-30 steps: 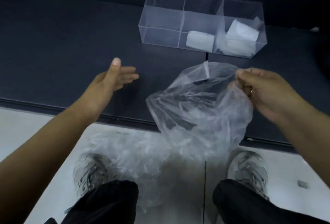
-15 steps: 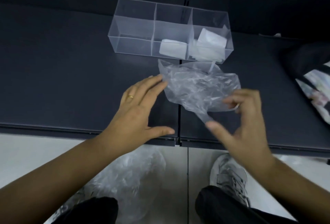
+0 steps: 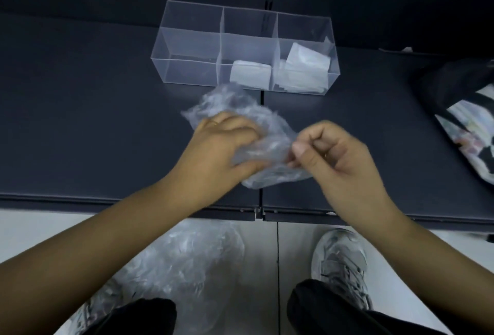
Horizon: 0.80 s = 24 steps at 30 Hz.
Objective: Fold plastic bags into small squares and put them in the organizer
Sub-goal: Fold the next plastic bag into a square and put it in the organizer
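Observation:
A crumpled clear plastic bag lies on the dark table just in front of the clear three-compartment organizer. My left hand grips the bag's left part from above. My right hand pinches the bag's right edge between thumb and fingers. The organizer's middle compartment holds a folded white square; the right compartment holds more folded bags; the left compartment shows nothing inside.
A heap of loose clear plastic bags lies on the floor between my shoes, below the table's front edge. A dark bag with a patterned item sits at the table's right.
The bag came down from the air onto the table. My left hand moved right and closed on it; my right hand shifted from open fingers to a pinch on its edge.

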Each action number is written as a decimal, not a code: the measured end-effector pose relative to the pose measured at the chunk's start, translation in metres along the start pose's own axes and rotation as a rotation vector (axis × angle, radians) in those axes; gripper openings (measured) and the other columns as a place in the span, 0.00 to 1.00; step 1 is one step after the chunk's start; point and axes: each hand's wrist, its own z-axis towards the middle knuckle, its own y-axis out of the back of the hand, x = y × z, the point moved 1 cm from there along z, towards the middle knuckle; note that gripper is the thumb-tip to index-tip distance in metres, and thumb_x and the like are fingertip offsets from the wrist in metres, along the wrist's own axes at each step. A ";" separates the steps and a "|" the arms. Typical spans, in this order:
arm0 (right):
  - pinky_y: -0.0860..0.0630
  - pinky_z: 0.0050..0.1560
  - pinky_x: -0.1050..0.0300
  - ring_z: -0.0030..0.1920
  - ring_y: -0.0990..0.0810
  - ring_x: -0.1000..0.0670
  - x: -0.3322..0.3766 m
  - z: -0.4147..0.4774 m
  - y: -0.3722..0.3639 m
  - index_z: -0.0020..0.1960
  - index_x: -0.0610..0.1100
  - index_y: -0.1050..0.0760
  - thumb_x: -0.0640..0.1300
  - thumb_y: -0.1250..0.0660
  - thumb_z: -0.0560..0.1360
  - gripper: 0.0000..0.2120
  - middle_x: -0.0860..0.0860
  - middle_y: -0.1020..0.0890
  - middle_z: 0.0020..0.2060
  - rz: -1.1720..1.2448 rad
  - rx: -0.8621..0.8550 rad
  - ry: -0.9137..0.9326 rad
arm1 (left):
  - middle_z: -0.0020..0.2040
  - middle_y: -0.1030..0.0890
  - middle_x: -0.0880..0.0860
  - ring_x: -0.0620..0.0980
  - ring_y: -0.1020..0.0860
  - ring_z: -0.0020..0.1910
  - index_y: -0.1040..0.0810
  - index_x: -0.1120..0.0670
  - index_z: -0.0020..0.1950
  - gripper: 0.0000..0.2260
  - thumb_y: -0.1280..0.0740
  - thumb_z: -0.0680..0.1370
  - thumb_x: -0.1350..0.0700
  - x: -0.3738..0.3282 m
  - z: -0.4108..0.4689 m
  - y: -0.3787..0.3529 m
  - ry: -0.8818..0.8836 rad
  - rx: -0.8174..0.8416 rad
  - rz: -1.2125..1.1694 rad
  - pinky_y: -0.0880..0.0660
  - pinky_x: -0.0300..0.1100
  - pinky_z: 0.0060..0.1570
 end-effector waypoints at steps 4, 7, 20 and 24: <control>0.27 0.54 0.63 0.54 0.23 0.57 0.000 -0.011 -0.010 0.55 0.44 0.27 0.51 0.36 0.77 0.13 0.50 0.23 0.51 -0.070 -0.105 0.003 | 0.38 0.16 0.52 0.48 0.17 0.37 0.17 0.53 0.42 0.09 0.31 0.75 0.49 -0.004 -0.005 0.009 0.644 -0.104 -0.774 0.21 0.41 0.39; 0.34 0.67 0.57 0.68 0.34 0.52 0.004 -0.026 -0.017 0.60 0.44 0.30 0.53 0.33 0.72 0.21 0.47 0.34 0.63 -0.356 -0.206 0.264 | 0.39 0.15 0.53 0.49 0.17 0.37 0.19 0.55 0.45 0.09 0.31 0.75 0.50 -0.004 -0.006 0.009 0.904 -0.177 -1.091 0.21 0.40 0.36; 0.27 0.41 0.65 0.35 0.25 0.56 0.002 -0.009 -0.019 0.39 0.44 0.23 0.46 0.32 0.75 0.08 0.54 0.21 0.33 0.049 -0.108 -0.103 | 0.45 0.15 0.51 0.49 0.16 0.43 0.18 0.50 0.47 0.09 0.32 0.72 0.47 -0.007 -0.024 0.017 0.783 -0.235 -1.151 0.21 0.39 0.35; 0.25 0.49 0.60 0.39 0.22 0.53 -0.003 0.001 0.001 0.38 0.41 0.25 0.48 0.33 0.72 0.10 0.49 0.20 0.35 0.332 -0.129 -0.196 | 0.44 0.14 0.52 0.50 0.16 0.41 0.15 0.48 0.40 0.09 0.31 0.72 0.45 0.011 -0.035 0.025 0.824 -0.293 -1.096 0.21 0.41 0.34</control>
